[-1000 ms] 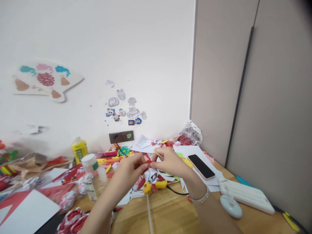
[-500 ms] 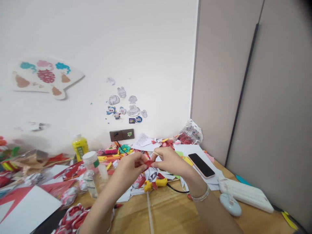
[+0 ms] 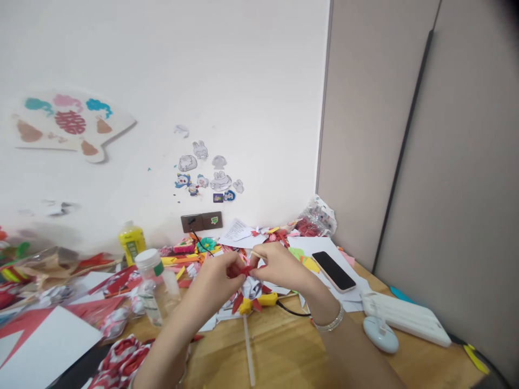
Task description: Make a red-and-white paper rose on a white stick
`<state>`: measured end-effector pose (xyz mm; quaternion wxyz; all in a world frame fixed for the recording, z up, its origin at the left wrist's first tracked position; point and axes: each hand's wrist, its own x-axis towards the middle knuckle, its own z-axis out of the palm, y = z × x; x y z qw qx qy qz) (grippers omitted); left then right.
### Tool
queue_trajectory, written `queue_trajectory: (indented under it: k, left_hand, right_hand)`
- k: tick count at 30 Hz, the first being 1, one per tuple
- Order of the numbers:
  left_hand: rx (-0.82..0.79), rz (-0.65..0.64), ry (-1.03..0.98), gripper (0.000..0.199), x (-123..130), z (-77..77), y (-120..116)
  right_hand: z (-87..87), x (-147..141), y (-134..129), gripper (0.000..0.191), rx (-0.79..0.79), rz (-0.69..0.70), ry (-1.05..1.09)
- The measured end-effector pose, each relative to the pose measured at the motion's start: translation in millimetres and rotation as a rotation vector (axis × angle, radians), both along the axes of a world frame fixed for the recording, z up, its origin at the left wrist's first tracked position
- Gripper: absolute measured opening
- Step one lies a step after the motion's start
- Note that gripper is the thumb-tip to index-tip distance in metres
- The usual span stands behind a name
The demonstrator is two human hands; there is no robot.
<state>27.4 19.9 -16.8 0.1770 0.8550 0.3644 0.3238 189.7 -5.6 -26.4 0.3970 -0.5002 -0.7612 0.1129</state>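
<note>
My left hand (image 3: pixel 219 276) and my right hand (image 3: pixel 278 268) meet over the table, both pinching a small piece of red paper (image 3: pixel 246 269) between thumb and fingers. A thin pale stick (image 3: pixel 258 255) lies across the fingers of my right hand. Just below the fingertips is a ball of crumpled white paper (image 3: pixel 252 288), with red pointed paper pieces around it. Beneath that lies a yellow glue gun (image 3: pixel 267 300), partly covered, its long translucent glue stick (image 3: pixel 248 354) pointing toward me.
Paper scraps crowd the back of the table. To the left stand a clear jar with a white lid (image 3: pixel 149 259) and a yellow bottle (image 3: pixel 132 241). On the right are a phone (image 3: pixel 334 271), a white power strip (image 3: pixel 409 317) and a pale blue mouse (image 3: pixel 380 334).
The view has shifted slightly, so most things sit a little higher and further left. Both hands stay together on the red paper, with a small change in finger position.
</note>
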Motion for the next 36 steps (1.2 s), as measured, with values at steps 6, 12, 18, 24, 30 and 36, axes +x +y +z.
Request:
queue_trajectory:
  k: [6,12,18,24,30,36]
  left_hand:
    - [-0.072,-0.016,-0.038,0.01,-4.0,0.3,2.1]
    - [-0.524,-0.195,-0.265,0.035,-22.9,6.6,9.5]
    - [-0.614,-0.317,-0.261,0.028,-22.3,-5.8,23.8]
    - [-0.629,-0.334,-0.29,0.031,-22.9,-5.8,24.4]
    - [-0.591,-0.326,-0.288,0.03,-26.0,0.6,22.3]
    - [-0.55,-0.319,-0.265,0.029,-26.6,-1.1,23.8]
  right_hand:
    - [-0.7,2.2,1.9,0.014,0.042,-0.006,-0.027]
    - [0.7,-0.8,-1.1,0.017,0.069,0.051,0.037]
    - [1.6,-4.2,-3.0,0.018,0.104,0.128,0.017]
    - [2.2,0.7,-3.0,0.014,0.264,0.248,-0.105]
    - [5.9,3.7,-7.3,0.015,0.286,0.354,-0.136]
    - [8.1,7.8,-10.6,0.032,0.159,0.231,-0.107]
